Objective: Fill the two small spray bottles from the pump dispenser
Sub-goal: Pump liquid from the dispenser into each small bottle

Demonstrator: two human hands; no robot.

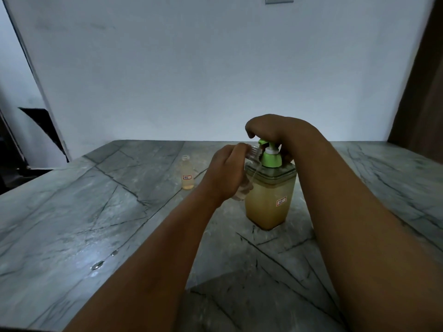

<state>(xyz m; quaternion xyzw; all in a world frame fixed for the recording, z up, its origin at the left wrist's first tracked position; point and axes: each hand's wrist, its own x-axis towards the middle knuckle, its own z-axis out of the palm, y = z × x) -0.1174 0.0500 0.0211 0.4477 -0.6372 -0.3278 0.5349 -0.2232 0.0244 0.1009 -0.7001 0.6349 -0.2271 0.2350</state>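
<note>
A square clear pump dispenser (269, 200) holding yellowish liquid, with a green pump head (270, 156) and a small white label, stands on the marble table. My right hand (273, 129) presses down on top of the pump, fingers bent over it. My left hand (227, 173) grips a small clear bottle (253, 153), tilted with its open mouth right at the green spout. A second small bottle (187, 173), uncapped, upright and holding pale yellow liquid, stands apart to the left.
The grey veined marble table (96, 212) runs back to a white wall. Small droplets (97, 265) lie on the table at the near left. A dark brown panel (424, 92) stands at the right edge.
</note>
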